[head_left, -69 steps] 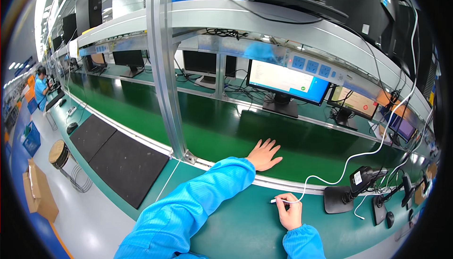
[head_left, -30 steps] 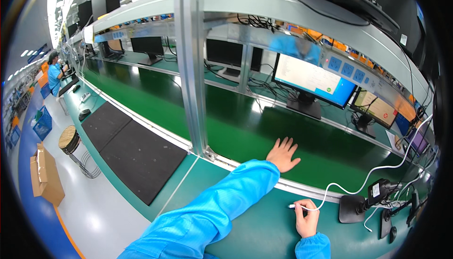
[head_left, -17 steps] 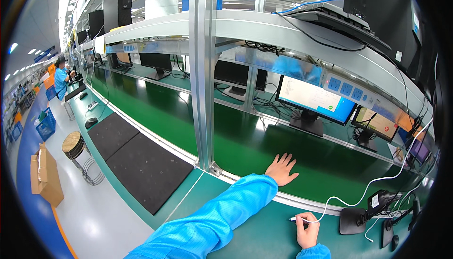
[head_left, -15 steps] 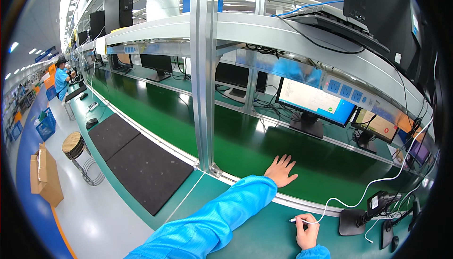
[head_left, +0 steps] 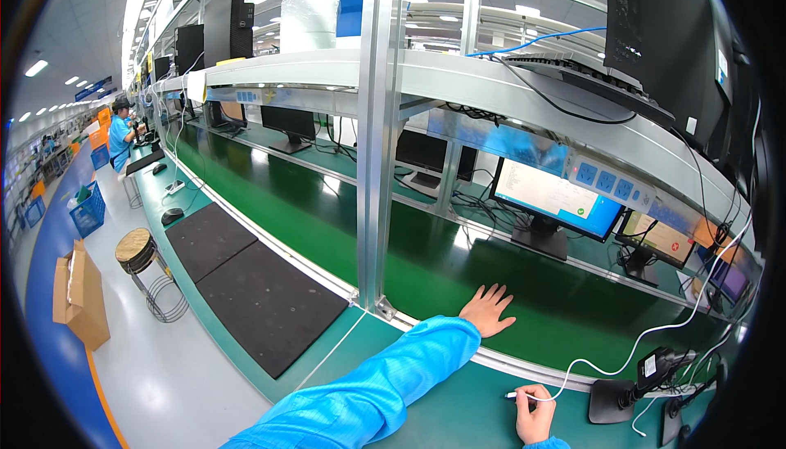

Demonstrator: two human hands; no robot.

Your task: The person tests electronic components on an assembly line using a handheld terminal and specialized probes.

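My left hand (head_left: 487, 311) lies palm down with its fingers spread over the green belt (head_left: 426, 281), holding nothing. Its blue sleeve crosses the bench's metal edge. Nearer to me and further right, my right hand (head_left: 535, 416) is closed around the plug end of a white cable (head_left: 577, 361). The plug's tip (head_left: 511, 395) sticks out to the left of the fingers, above the green bench top (head_left: 458, 412). From that hand the cable loops rightward and climbs toward the shelf on the right. A black scanner-like device on a stand (head_left: 610, 400) is beside it.
A metal post (head_left: 379, 146) rises left of my left hand. Black mats (head_left: 270, 306) cover the bench at left. Beyond the belt stand a lit monitor (head_left: 557, 199) and other screens. A stool (head_left: 135, 248) and a cardboard box (head_left: 82, 297) are on the floor; a person (head_left: 120, 134) sits far left.
The view has shifted, so the surroundings appear lower and further right. My left hand is slightly closer to the metal post. My right hand keeps its hold on the cable.
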